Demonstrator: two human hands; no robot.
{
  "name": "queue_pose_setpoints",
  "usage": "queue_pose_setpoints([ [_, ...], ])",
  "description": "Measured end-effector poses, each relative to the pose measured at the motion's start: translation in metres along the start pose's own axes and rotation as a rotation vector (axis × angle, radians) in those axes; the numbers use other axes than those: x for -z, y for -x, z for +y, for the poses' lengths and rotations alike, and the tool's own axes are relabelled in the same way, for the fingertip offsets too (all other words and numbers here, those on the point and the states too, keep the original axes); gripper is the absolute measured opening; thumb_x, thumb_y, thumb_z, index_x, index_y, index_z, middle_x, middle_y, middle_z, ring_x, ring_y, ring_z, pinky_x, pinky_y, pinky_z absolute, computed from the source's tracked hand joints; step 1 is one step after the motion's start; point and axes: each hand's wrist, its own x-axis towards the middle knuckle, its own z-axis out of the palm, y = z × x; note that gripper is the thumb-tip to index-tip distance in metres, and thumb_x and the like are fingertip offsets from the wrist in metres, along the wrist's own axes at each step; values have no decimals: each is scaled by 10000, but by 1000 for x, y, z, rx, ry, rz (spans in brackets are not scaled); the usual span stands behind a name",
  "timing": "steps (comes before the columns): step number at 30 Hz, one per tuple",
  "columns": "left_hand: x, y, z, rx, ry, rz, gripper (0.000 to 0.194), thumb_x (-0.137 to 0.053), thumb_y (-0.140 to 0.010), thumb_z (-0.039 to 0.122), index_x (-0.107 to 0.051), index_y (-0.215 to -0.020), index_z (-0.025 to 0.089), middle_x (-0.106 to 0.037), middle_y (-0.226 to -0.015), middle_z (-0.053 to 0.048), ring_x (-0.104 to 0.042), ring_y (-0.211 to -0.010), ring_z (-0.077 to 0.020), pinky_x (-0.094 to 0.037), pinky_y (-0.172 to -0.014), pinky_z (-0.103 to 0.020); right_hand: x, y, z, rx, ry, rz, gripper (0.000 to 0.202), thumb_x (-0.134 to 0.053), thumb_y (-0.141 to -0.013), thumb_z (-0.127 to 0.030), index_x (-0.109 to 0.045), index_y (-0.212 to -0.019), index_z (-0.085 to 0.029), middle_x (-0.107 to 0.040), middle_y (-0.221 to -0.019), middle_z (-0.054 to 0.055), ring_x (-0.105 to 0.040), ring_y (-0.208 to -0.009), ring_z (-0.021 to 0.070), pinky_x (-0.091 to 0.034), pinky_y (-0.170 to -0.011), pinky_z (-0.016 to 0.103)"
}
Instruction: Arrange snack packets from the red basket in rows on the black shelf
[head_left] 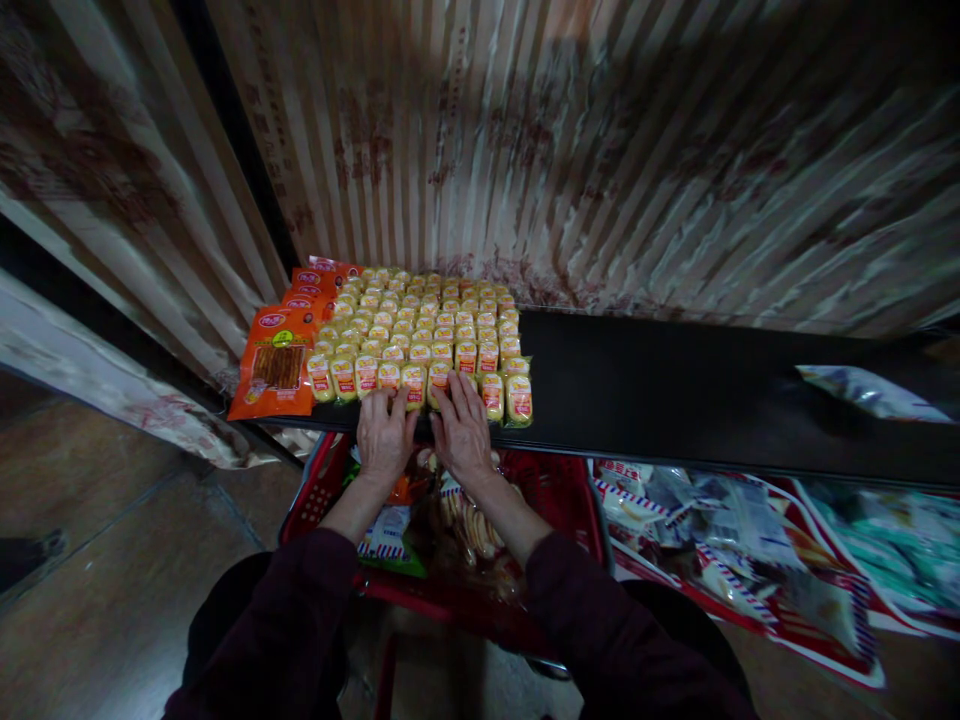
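Note:
Small yellow wrapped snack packs with red-and-white labels stand in tight rows on the left part of a black shelf. My left hand rests at the front row, its fingers stretched forward and touching the packs. Beside it, my right hand lies with fingers extended over the front packs, covering parts of them. Neither hand is visibly closed round a pack. Orange snack bags lie along the left side of the rows.
Below the shelf's front edge stands a red basket holding assorted packaged food. Red-and-white bins with packets are at the lower right. A silvery packet lies on the shelf's right end. Pleated printed curtain hangs behind.

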Motion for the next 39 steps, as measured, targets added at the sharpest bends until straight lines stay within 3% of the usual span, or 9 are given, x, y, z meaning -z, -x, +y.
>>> queue_pose_setpoints([
  [15, -6, 0, 4, -37, -3, 96, 277, -475, -880, 230, -619, -1101, 145, -561, -1098, -150, -480, -1116, -277, -412, -943, -421, -1, 0, 2, 39, -12, -1, 466, -406, -911, -237, -421, -1369, -153, -239, -1539, 121, -141, -1441, 264, -300, -1123, 496],
  [22, -9, 3, 5, -28, 48, 75, 287, -471, -876, 237, -603, -1110, 135, -553, -1124, -164, -451, -1183, -292, -389, -975, -444, 4, -2, -3, 26, -31, -34, 470, -401, -919, -261, -417, -1368, -123, -183, -1553, 146, -105, -1447, 270, -283, -1136, 505],
  [39, -13, 6, 7, -73, 72, 143, 314, -463, -884, 248, -566, -1144, 104, -556, -1156, -182, -443, -1197, -305, -379, -981, -464, 8, 10, 1, 56, -162, 22, 507, -351, -935, -250, -328, -1425, -119, -242, -1535, 146, -98, -1449, 256, -253, -1144, 538],
])
